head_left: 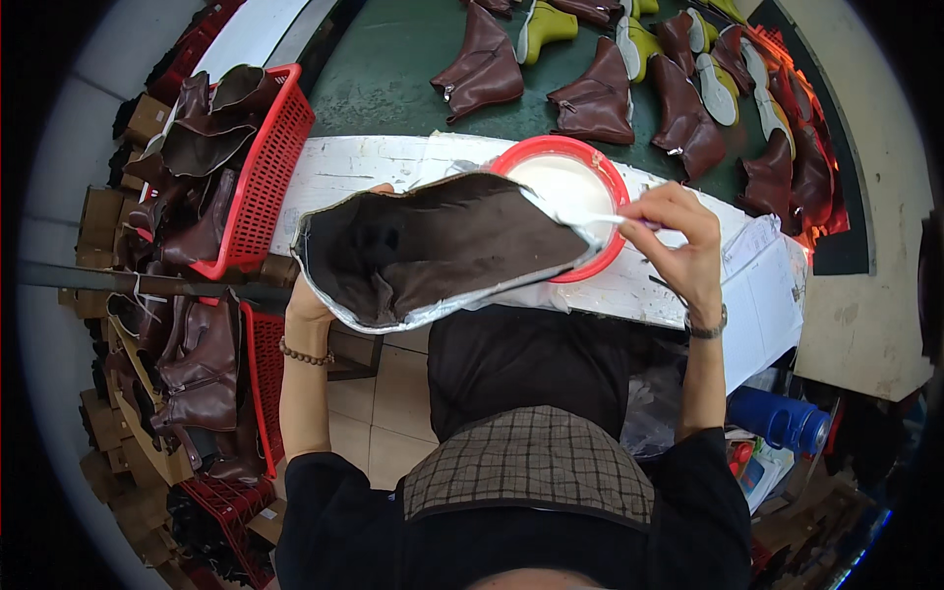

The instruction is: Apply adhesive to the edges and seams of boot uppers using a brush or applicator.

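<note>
My left hand [310, 300] is closed on the near left side of a boot upper [452, 236], its fingers partly hidden behind it. The upper lies open side up, showing a dark brown lining with a whitish coated edge. Pinched in my right hand [685, 236] is a slim brush [590, 217], coated white, its tip at the upper's right edge. Behind and beneath that edge stands a red-rimmed tub [612, 177] of white, glue-like liquid. The upper covers part of the tub.
Several brown boots [595, 98] and yellow-green lasts [544, 29] lie on the green surface [393, 79] beyond the white bench [339, 172]. Red baskets [258, 182] of boot uppers stand at left. Papers [762, 295] and a blue bottle [777, 421] are at right.
</note>
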The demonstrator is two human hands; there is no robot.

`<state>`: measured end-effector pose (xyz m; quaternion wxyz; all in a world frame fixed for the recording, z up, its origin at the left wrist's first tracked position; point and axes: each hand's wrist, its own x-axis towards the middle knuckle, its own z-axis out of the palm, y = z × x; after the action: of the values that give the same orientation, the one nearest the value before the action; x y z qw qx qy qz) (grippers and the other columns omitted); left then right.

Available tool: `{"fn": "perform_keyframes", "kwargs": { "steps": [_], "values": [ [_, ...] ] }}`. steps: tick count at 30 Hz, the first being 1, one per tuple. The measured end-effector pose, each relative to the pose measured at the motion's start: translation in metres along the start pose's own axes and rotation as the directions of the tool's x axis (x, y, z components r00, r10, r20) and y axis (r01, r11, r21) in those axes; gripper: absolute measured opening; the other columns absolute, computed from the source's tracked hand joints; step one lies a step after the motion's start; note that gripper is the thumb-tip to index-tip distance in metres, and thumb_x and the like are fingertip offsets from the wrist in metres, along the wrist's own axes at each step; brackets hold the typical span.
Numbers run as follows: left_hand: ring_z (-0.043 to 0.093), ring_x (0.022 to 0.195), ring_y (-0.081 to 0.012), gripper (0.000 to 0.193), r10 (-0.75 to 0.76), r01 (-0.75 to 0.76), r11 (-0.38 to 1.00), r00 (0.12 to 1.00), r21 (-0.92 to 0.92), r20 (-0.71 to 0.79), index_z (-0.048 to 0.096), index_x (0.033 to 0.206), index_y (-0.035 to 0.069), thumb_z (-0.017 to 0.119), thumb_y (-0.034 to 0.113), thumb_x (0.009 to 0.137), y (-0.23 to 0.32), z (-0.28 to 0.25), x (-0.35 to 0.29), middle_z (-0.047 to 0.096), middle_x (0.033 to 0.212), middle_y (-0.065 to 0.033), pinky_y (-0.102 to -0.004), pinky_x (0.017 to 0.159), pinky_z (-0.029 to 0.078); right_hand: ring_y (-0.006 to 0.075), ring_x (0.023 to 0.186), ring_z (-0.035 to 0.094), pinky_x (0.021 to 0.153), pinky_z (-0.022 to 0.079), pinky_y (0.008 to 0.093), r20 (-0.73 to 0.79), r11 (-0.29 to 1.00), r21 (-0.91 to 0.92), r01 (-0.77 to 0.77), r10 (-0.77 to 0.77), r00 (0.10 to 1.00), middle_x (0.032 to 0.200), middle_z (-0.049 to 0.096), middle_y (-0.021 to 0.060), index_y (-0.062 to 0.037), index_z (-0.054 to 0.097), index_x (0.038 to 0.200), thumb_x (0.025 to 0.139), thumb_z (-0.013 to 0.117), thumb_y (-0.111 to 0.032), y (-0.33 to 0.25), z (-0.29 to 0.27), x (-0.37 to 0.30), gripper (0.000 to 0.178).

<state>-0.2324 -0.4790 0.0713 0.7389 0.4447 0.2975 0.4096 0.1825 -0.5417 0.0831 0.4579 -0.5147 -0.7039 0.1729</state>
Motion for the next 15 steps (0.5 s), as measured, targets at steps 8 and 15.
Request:
{"fn": "perform_keyframes", "kwargs": {
  "steps": [8, 15],
  "values": [
    [0.069, 0.108, -0.0231, 0.063, -0.049, 0.038, 0.960, 0.998, 0.277, 0.031, 0.049, 0.147, -0.004, 0.074, 0.004, 0.089, -0.040, -0.017, -0.006, 0.064, 0.134, -0.0180, -0.0371, 0.092, 0.059, 0.0116, 0.070, 0.060, 0.076, 0.037, 0.0296, 0.079, 0.974, -0.112, 0.198, -0.190, 0.979, 0.087, 0.072, -0.0018, -0.0124, 0.080, 0.093, 0.079, 0.085, -0.013, -0.011, 0.002, 0.024, 0.014],
    [0.049, 0.044, -0.0209, 0.054, -0.486, 0.498, 0.842, 0.867, -0.208, 0.110, 0.061, 0.109, -0.017, 0.063, -0.021, 0.055, -0.042, 0.018, -0.006, 0.060, 0.066, -0.0203, -0.0317, 0.039, 0.037, 0.0112, 0.084, 0.060, 0.082, 0.036, 0.0313, 0.174, 0.954, -0.107, 0.281, -0.260, 0.950, 0.087, 0.070, -0.0022, -0.0141, 0.081, 0.093, 0.078, 0.086, -0.017, -0.018, -0.001, 0.038, 0.015]
  ]
}}
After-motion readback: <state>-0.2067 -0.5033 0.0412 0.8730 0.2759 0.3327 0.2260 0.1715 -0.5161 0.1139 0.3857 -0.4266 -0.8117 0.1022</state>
